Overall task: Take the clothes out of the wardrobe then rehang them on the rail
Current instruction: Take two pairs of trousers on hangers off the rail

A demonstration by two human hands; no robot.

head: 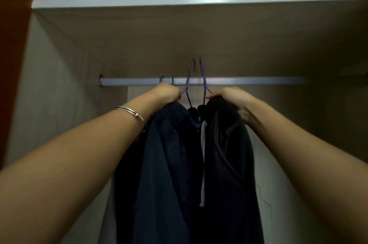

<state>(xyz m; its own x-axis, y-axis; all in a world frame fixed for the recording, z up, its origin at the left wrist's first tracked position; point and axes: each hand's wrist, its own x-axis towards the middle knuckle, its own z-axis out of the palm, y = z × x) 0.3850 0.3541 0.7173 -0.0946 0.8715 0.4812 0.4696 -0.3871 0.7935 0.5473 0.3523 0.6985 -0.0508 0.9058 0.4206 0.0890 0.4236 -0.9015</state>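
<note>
Two hangers [187, 82], hooks up | left hand [166, 92] grips hanging navy garment [159, 154] | right hand [235, 98] grips hanging black garment [225, 154]

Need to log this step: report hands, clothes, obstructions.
Left hand grips navy garment at its hanger, right hand the black garment. Both hooks above the rail, not seated. Blue hanger on rail by left hand.

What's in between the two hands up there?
Two purple hangers stand between the left hand and right hand, their hooks above the rail, in the head view.
</note>
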